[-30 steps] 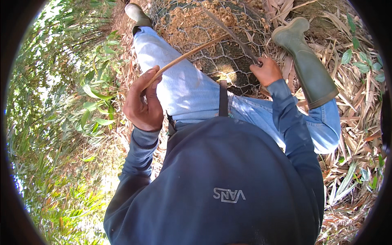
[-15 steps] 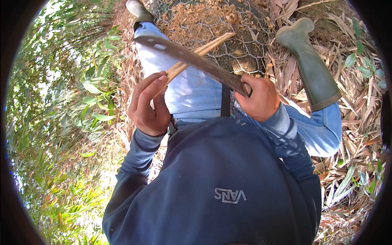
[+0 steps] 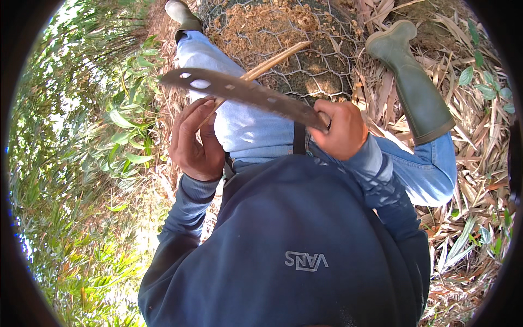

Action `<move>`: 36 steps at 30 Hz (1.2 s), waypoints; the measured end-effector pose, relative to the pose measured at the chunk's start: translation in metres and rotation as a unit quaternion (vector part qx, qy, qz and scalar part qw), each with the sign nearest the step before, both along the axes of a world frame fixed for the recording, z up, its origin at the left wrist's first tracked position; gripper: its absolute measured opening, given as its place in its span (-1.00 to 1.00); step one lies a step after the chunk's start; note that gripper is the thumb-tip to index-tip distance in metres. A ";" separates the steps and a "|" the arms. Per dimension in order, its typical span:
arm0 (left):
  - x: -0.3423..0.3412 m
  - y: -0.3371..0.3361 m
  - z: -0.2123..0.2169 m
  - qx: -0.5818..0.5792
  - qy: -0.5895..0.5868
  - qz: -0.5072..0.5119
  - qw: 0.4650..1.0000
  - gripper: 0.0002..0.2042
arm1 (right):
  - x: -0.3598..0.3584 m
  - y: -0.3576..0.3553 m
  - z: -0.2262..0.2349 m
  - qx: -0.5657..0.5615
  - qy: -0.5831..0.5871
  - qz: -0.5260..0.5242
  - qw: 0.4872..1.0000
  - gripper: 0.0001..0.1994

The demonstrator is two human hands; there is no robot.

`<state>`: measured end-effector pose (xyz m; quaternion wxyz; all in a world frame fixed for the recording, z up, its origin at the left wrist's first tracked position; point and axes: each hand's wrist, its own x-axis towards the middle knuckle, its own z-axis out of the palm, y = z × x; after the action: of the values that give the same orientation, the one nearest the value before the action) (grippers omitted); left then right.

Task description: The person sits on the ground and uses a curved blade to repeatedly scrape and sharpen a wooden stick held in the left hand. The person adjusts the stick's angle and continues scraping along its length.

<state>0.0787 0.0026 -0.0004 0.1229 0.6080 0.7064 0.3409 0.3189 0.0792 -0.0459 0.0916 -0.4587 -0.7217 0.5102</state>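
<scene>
Between the thumb and fingers of my left hand (image 3: 197, 139) is the near end of a thin, pale wooden stick (image 3: 279, 55). It slants away up and to the right, over my thigh. My right hand (image 3: 342, 129) is wrapped round the handle end of a machete (image 3: 248, 94). The dark, broad blade has several holes through it and points left. It lies across the stick just beyond my left fingertips and hides part of it. Whether the edge touches the wood I cannot tell.
Ahead of me wire mesh (image 3: 310, 73) covers a mound with brown shavings (image 3: 267, 24) on top. My legs in blue jeans (image 3: 253, 128) and green rubber boots (image 3: 414, 82) spread either side. Dry leaves (image 3: 474, 174) cover the ground at right; green plants (image 3: 122, 122) grow at left.
The machete blade has come down and to the left along the stick, toward my left hand. The stick has turned slightly in my fingers. Both hands keep their hold.
</scene>
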 end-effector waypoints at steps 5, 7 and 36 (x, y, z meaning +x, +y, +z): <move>-0.006 0.002 0.001 -0.009 0.068 -0.016 0.997 -0.82 | 0.000 0.000 0.007 -0.007 0.020 -0.006 1.000 -0.83; 0.001 0.001 0.002 -0.005 0.038 -0.009 0.999 -0.82 | 0.002 -0.001 0.009 0.003 0.027 0.019 0.999 -0.83; 0.005 0.010 -0.004 0.013 -0.044 0.016 0.999 -0.83 | 0.035 0.018 -0.090 -0.057 -0.110 -0.079 0.989 -0.69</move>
<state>0.0837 0.0126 -0.0042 0.1407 0.5829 0.7054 0.3779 0.3534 0.0970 -0.1359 0.0257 -0.5721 -0.6583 0.4886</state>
